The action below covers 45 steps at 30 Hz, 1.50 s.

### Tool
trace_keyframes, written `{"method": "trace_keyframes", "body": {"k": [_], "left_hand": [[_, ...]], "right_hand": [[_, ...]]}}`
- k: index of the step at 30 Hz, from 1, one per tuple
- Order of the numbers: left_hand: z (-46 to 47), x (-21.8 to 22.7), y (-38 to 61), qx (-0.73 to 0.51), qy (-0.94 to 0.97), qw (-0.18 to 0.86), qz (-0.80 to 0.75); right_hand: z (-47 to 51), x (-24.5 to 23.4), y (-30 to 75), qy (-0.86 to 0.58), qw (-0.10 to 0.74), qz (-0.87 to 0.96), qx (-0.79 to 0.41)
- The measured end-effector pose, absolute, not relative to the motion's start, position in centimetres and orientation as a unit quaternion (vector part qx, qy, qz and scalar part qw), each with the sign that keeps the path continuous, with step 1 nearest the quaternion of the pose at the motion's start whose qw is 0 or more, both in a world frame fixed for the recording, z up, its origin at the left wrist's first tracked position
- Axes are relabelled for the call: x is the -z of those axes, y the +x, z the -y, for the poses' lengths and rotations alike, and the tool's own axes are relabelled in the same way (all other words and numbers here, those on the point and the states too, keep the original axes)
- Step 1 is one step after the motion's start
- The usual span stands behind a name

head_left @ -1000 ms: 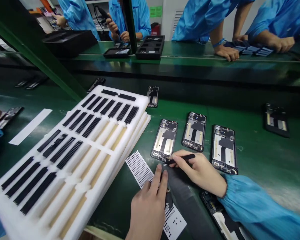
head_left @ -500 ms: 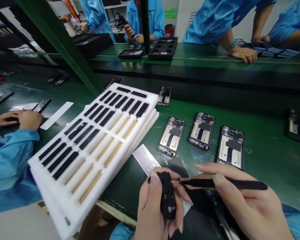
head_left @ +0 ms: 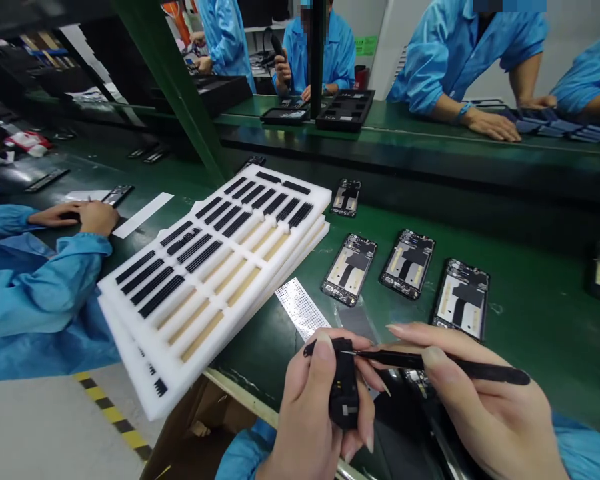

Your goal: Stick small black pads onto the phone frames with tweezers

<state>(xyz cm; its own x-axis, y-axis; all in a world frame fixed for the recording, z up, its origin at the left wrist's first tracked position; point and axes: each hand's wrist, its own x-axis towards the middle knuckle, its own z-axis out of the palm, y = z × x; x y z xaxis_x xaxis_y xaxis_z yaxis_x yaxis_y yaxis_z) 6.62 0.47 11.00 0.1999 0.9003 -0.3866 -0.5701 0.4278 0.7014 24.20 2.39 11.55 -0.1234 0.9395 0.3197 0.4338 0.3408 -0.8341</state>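
Between the thumb and fingers of my left hand (head_left: 310,407) is a small black plastic phone part (head_left: 345,397), with gold contacts and a grey patch on its face. My right hand (head_left: 500,400) grips black tweezers (head_left: 450,365), whose metal tip touches the upper end of the part. Whether the tip pinches anything is too small to tell. Beyond my hands lie opened phones: one to the left (head_left: 350,269), a middle phone (head_left: 408,263) and a right phone (head_left: 462,298). A white sheet of small dots (head_left: 303,308) lies just past my left hand.
Stacked white foam trays (head_left: 215,267) with rows of black parts stand at the left, overhanging the bench edge. A green post (head_left: 180,87) rises behind them. Co-worker's hands (head_left: 97,217) work at far left. Across a raised ledge (head_left: 405,150) are more people in blue smocks.
The whole view has shifted, so the bench and trays sit further right. My left hand has tilted the black part slightly; the tweezers' tip stays at its upper end.
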Motion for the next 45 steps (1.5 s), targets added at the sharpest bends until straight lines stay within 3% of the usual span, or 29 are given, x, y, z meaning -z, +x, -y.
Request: {"method": "trace_keyframes", "body": {"k": [5, 14, 16, 19, 24, 28, 33, 39, 45], "left_hand": [[0.0, -11.0, 6.2, -0.492, 0.217, 0.756, -0.374], [0.8, -10.6, 5.7, -0.490, 0.245, 0.743, -0.386], [0.9, -10.5, 5.4, -0.507, 0.269, 0.686, -0.447], [0.7, -9.7, 4.7, -0.480, 0.392, 0.522, -0.586], [-1.0, -7.3, 5.7, -0.174, 0.779, 0.242, -0.552], [-2.7, -6.6, 8.3, 0.007, 0.862, 0.055, -0.504], [-5.2, -7.3, 10.6, 0.088, 0.892, 0.018, -0.443], [-7.9, -6.3, 11.8, 0.134, 0.905, -0.001, -0.405], [-8.2, -5.4, 11.4, 0.084, 0.918, -0.040, -0.386]], "right_hand": [[-2.0, -11.4, 23.8, -0.482, 0.487, 0.662, -0.303], [-0.6, -11.4, 24.0, -0.492, 0.499, 0.648, -0.298], [-1.9, -11.6, 25.5, -0.521, 0.530, 0.597, -0.301], [-4.7, -10.3, 28.7, -0.569, 0.526, 0.510, -0.374], [-6.8, -5.6, 31.1, -0.574, 0.415, 0.503, -0.496], [-6.8, -4.5, 31.0, -0.579, 0.405, 0.509, -0.491], [-8.2, -4.9, 32.6, -0.613, 0.449, 0.494, -0.422], [-8.9, -3.5, 33.1, -0.596, 0.432, 0.496, -0.462], [-8.8, -3.4, 33.1, -0.573, 0.441, 0.508, -0.468]]}}
